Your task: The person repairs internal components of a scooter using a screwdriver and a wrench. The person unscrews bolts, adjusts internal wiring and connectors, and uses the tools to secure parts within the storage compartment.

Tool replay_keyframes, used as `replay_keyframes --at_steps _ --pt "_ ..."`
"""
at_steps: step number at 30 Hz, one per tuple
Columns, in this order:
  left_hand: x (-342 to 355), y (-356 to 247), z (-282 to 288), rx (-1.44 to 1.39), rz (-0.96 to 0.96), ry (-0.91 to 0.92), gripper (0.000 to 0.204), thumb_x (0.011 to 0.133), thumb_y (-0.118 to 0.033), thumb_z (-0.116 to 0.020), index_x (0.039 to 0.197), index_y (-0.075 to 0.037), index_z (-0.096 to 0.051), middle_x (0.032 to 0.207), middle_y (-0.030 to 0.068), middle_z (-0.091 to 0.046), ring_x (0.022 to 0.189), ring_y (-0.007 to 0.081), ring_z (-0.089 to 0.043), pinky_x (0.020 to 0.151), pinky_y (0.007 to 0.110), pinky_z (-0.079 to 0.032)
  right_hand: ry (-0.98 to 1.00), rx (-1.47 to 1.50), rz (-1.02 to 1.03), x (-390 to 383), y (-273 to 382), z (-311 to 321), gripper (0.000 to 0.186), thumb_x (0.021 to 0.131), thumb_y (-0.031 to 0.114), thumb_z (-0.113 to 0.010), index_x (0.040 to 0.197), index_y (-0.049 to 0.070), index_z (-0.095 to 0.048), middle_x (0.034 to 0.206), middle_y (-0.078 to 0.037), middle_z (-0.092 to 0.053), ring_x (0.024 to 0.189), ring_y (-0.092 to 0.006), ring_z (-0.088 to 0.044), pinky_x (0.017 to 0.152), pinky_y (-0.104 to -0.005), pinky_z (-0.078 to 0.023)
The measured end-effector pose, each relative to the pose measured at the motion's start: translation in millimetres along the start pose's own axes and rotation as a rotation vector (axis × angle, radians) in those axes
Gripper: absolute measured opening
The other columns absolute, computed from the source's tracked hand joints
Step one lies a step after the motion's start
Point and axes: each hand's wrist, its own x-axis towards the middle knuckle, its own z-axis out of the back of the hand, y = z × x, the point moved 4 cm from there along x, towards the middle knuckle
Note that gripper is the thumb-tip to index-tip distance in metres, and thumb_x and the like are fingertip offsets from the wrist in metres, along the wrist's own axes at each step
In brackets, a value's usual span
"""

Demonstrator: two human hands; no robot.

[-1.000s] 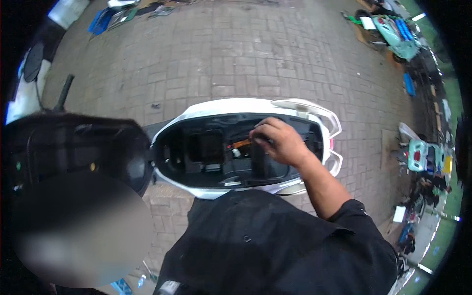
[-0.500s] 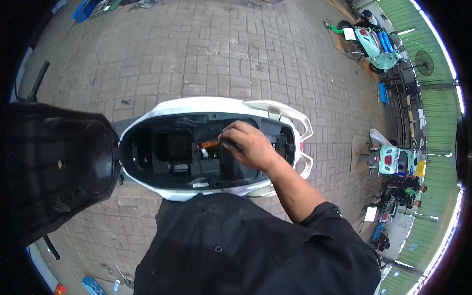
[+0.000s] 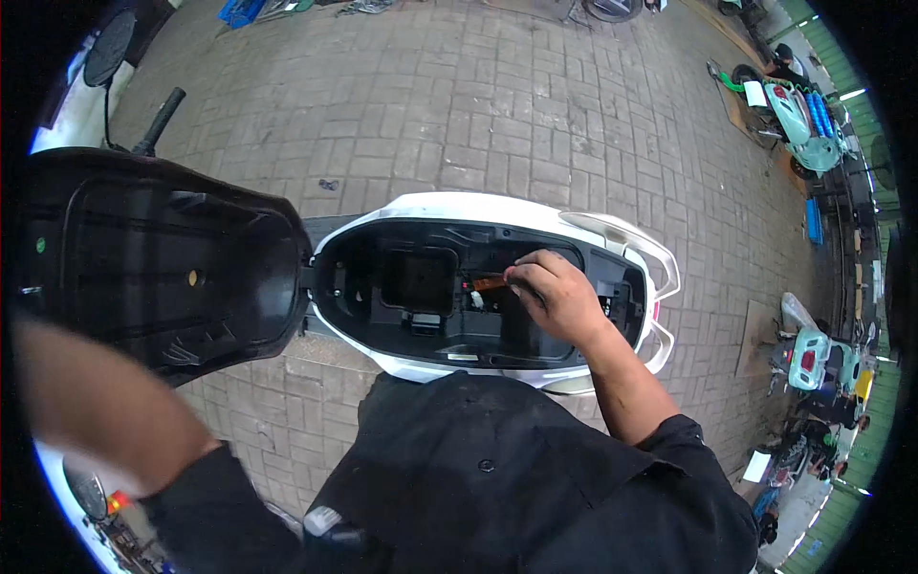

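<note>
An open storage tub (image 3: 535, 330), black inside, sits in a white scooter body (image 3: 459, 203) in front of me. Over its right half is my right hand (image 3: 557, 295), its fingers pinched together; a small reddish bit shows at the fingertips, but what they hold is mostly hidden. Right beside those fingertips is an orange piece (image 3: 490, 283), with a small white connector (image 3: 477, 300) just below it. Far left, my left hand (image 3: 59, 368) is smeared by motion in front of the raised black seat (image 3: 239, 277), its fingers not discernible.
A square opening (image 3: 419, 279) lies in the tub's left half. Pale grab rails (image 3: 666, 268) curve out at the scooter's right end. A handlebar grip (image 3: 164, 117) and mirror (image 3: 108, 46) stand at upper left. Mint-green scooters (image 3: 808, 359) and people are along the right side.
The view has shifted left, so the scooter sits farther right. My left arm has come into the picture at the lower left. My right hand stays over the tub, fingertips at the orange piece.
</note>
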Motion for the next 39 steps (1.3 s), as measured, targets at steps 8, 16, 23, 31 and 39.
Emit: replay_keyframes --at_steps 8,16,23,31,39 --pt "-256.3 99.0 -48.7 -0.104 1.330 0.564 0.030 0.090 -0.005 -0.067 0.119 0.001 -0.064 0.084 0.0089 -0.066 0.074 0.0156 -0.065 0.072 0.030 -0.052 0.066 -0.049 -0.035 8.2 4.0 0.8 0.018 0.084 0.009 -0.070 0.101 0.005 -0.064 0.102 -0.012 -0.063 0.095 -0.0329 -0.063 0.082 -0.0407 -0.053" --pt "-458.5 42.8 -1.8 -0.213 1.516 1.447 0.036 0.091 0.001 -0.044 0.121 -0.001 -0.065 0.078 0.0083 -0.064 0.066 0.0150 -0.062 0.065 0.030 -0.053 0.057 -0.050 -0.034 14.8 6.6 -0.7 0.017 0.083 0.007 -0.071 0.099 0.005 -0.065 0.098 -0.012 -0.063 0.093 -0.0328 -0.064 0.080 -0.0407 -0.053" --pt "-480.6 37.7 -10.5 -0.285 1.188 1.741 0.018 0.082 -0.010 -0.053 0.087 -0.001 -0.067 0.081 0.0154 -0.068 0.079 0.0298 -0.067 0.072 0.041 -0.051 0.048 -0.047 -0.022 13.1 13.7 -0.8 0.017 0.083 0.007 -0.071 0.098 0.005 -0.064 0.099 -0.012 -0.063 0.092 -0.0331 -0.064 0.080 -0.0406 -0.053" --pt "-482.8 22.3 -27.4 -0.423 1.031 1.819 0.019 0.084 -0.011 -0.049 0.090 -0.001 -0.064 0.086 0.0190 -0.066 0.086 0.0351 -0.063 0.076 0.044 -0.048 0.047 -0.060 -0.018 10.5 13.7 -2.6 0.017 0.083 0.005 -0.070 0.099 0.005 -0.064 0.099 -0.012 -0.063 0.092 -0.0331 -0.064 0.080 -0.0408 -0.053" --pt "-467.2 26.2 -21.3 -0.393 1.155 1.807 0.019 0.084 -0.012 -0.049 0.088 0.000 -0.063 0.085 0.0178 -0.065 0.084 0.0340 -0.062 0.075 0.043 -0.048 0.057 -0.050 -0.049 7.6 7.9 0.9 0.019 0.083 0.004 -0.072 0.101 0.003 -0.065 0.102 -0.014 -0.065 0.095 -0.0327 -0.065 0.081 -0.0394 -0.053"
